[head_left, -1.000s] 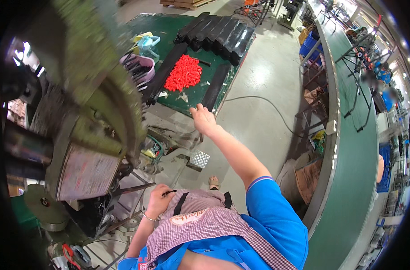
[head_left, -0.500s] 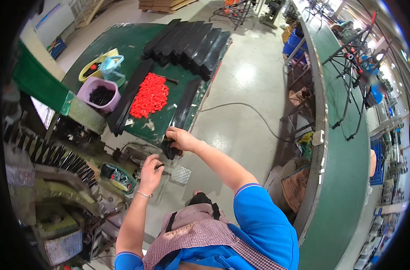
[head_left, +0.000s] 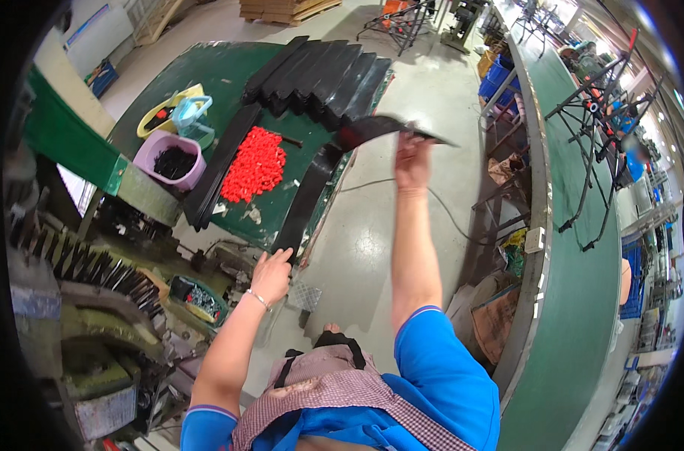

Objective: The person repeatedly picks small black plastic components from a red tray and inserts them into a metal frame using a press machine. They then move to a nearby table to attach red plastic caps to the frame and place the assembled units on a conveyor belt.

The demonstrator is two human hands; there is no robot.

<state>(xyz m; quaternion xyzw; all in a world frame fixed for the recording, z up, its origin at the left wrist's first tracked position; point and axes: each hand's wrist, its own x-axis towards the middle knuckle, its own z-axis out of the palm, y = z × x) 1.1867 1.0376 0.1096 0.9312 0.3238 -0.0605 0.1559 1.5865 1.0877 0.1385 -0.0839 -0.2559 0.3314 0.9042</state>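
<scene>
I see the left hand (head_left: 271,276), its fingers loosely extended, touching the near end of a black strip (head_left: 306,201) on the green desk (head_left: 206,79), though I cannot tell whether it grips; the right hand (head_left: 412,159), raised and blurred, is closed on a curved dark piece (head_left: 375,129) beyond the desk's edge; I see small red parts (head_left: 253,165) piled left of the strip, stacked black strips (head_left: 319,75) farther back

Two hands (head_left: 271,276), one red heap (head_left: 254,165), one purple tub (head_left: 194,175), one yellow basin (head_left: 151,118)
</scene>
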